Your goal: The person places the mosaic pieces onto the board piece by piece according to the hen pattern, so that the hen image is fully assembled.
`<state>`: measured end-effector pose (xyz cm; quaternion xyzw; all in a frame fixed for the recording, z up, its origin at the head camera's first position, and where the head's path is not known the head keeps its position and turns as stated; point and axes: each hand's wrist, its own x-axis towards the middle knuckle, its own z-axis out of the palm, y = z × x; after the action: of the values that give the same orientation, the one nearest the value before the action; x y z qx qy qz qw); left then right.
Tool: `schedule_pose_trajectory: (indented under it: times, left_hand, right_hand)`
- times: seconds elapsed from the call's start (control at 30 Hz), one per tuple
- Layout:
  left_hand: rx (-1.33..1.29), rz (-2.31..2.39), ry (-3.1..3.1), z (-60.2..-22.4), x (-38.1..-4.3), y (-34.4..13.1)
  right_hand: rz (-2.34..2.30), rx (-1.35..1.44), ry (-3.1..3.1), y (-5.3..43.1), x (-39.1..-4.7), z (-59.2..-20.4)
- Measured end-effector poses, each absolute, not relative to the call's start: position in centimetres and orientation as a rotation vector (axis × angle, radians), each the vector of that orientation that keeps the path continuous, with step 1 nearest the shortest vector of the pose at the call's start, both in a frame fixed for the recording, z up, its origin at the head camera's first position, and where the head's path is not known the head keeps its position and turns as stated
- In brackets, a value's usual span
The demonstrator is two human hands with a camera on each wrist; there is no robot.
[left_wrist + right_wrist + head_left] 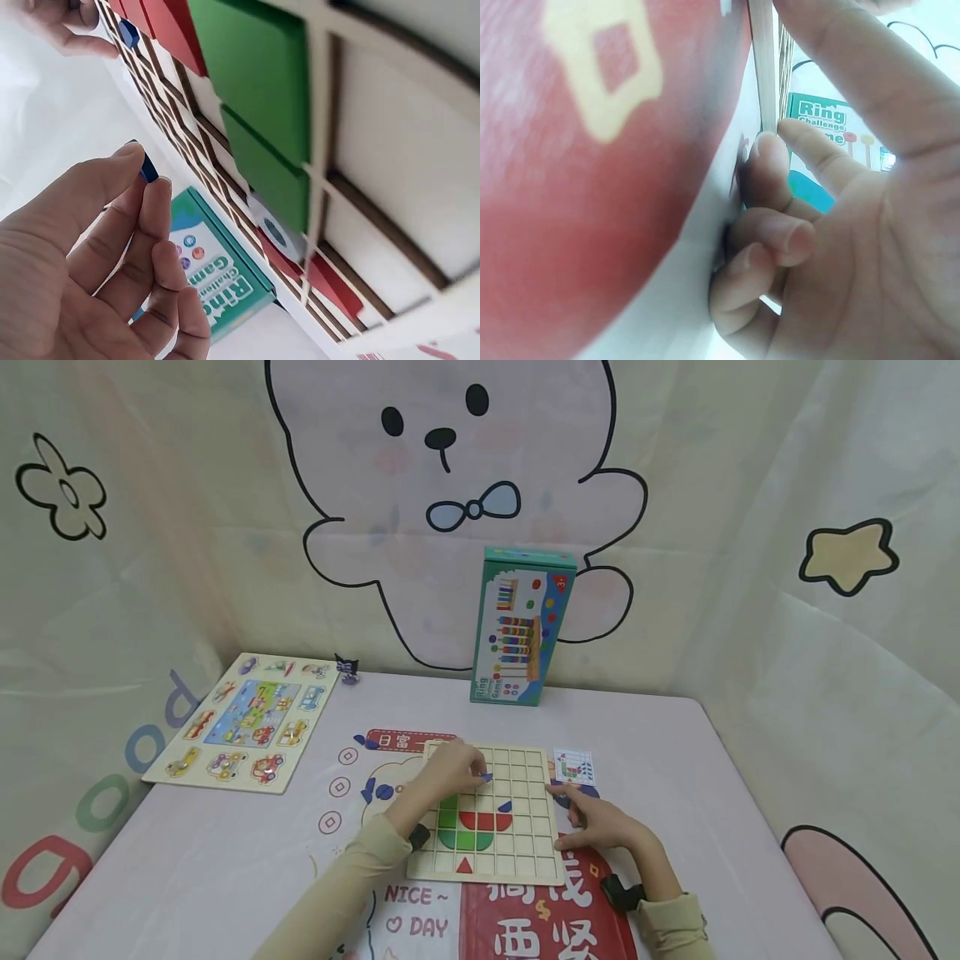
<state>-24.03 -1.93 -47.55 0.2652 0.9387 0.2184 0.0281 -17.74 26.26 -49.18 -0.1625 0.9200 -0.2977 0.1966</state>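
Between thumb and index finger, my left hand (455, 767) pinches a small dark blue piece (148, 163), held over the upper middle of a wooden grid board (528, 852). On the board lie green pieces (448, 817), a row of red pieces (485, 821), a blue piece (505, 807) and a red triangle (465, 865). The left wrist view also shows a white piece with an eye-like mark (274, 226). My right hand (606, 823) touches the board's right edge, thumb and index finger spread along it, the other fingers bent in.
A small pattern card (574, 767) lies beyond the board's right edge. Several loose blue pieces (384, 792) lie to its left. A picture puzzle board (307, 727) lies at back left, near a small dark figurine (347, 669). A green game box (517, 627) stands at the back.
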Motion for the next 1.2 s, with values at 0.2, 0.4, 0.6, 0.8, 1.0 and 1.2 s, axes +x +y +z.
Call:
schedule_pose_trajectory:
  times: [0.2,0.4,0.6,0.8,1.0,1.2]
  left_hand:
    - [0.858,0.624,2.866,-47.8,-24.4,-0.2]
    - [0.886,0.569,2.837,-47.6,-24.5,1.2]
    - [0.894,0.535,2.811,-47.5,-24.4,2.4]
    - [0.886,0.509,2.819,-47.5,-24.6,3.4]
    - [0.885,0.464,2.830,-47.5,-24.8,4.1]
    - [0.871,0.408,2.833,-47.8,-24.8,4.6]
  right_hand:
    - [-0.837,-0.456,2.575,26.3,-17.7,-49.2]
    - [-0.851,-0.459,2.565,26.4,-17.7,-49.3]
    - [-0.853,-0.468,2.563,26.4,-17.7,-49.3]
    - [-0.853,-0.465,2.559,26.4,-17.7,-49.4]
    - [-0.859,-0.462,2.553,26.4,-17.7,-49.4]
    - [-0.842,-0.452,2.561,26.3,-17.8,-49.3]
